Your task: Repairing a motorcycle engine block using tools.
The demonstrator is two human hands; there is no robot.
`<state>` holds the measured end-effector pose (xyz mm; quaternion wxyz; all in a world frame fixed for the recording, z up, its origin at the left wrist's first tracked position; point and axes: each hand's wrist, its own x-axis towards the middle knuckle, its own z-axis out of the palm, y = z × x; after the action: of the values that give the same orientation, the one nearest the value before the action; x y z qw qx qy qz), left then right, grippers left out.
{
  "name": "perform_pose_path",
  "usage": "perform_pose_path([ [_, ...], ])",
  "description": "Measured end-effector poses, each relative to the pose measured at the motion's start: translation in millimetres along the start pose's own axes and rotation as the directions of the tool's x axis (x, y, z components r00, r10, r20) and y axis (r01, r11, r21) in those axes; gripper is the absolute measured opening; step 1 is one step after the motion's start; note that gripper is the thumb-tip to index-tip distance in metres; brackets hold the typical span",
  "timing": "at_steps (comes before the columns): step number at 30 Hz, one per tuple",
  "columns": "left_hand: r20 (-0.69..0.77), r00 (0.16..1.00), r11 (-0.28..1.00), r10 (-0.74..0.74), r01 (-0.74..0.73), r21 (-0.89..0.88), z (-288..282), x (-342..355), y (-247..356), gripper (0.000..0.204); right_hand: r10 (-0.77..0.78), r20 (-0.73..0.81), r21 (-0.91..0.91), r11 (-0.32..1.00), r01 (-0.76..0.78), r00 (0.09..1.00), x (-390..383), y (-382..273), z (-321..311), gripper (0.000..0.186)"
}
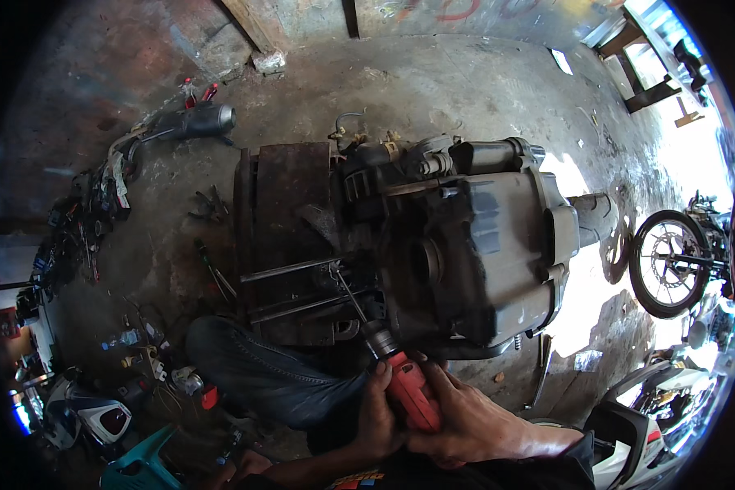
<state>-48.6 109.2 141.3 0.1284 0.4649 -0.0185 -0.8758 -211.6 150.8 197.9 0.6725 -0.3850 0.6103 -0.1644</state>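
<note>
A red and black power drill [410, 390] is in both my hands at the lower middle. My left hand [377, 415] is wrapped round its left side, and my right hand [469, 415] closes on its right side and rear. From its dark chuck [378, 338] a long thin metal shaft [351, 296] points up and left to the lower left part of a dirty motorcycle engine [498, 253]. Where the tip meets the engine is dark and hard to make out. Two metal rods [290, 269] stick out leftward beside it.
The engine rests by a rusty metal stand [292, 184]. An exhaust muffler [192, 122] lies at the far left, pliers-like tools [210, 204] nearer. A motorcycle wheel [670, 263] stands at the right. A teal plastic chair [143, 461] is at the lower left.
</note>
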Motion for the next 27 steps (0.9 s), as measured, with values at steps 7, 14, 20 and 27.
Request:
perform_pose_path([
  [7, 0.053, 0.998, 0.999, 0.028, -0.026, -0.031, 6.0, -1.9, 4.2, 0.071, -0.001, -0.014, -0.021, 1.0, 0.0, 1.0, 0.5, 0.2, 0.5, 0.114],
  [14, 0.045, 0.999, 0.996, -0.009, 0.013, -0.087, 3.1, -0.6, 2.2, 0.069, -0.007, -0.003, -0.003, 1.0, 0.007, 1.0, 0.3, -1.3, -0.3, 0.113],
  [20, 0.014, 1.0, 0.995, 0.011, -0.01, -0.104, 1.2, -0.2, -1.5, 0.066, -0.008, -0.009, -0.053, 0.999, 0.008, 1.0, 1.2, 0.7, 1.2, 0.115],
  [27, 0.019, 1.0, 0.992, -0.012, 0.014, -0.128, 0.6, 0.7, -1.2, 0.065, -0.012, -0.009, -0.03, 0.999, 0.012, 1.0, 1.6, 0.5, 0.8, 0.114],
])
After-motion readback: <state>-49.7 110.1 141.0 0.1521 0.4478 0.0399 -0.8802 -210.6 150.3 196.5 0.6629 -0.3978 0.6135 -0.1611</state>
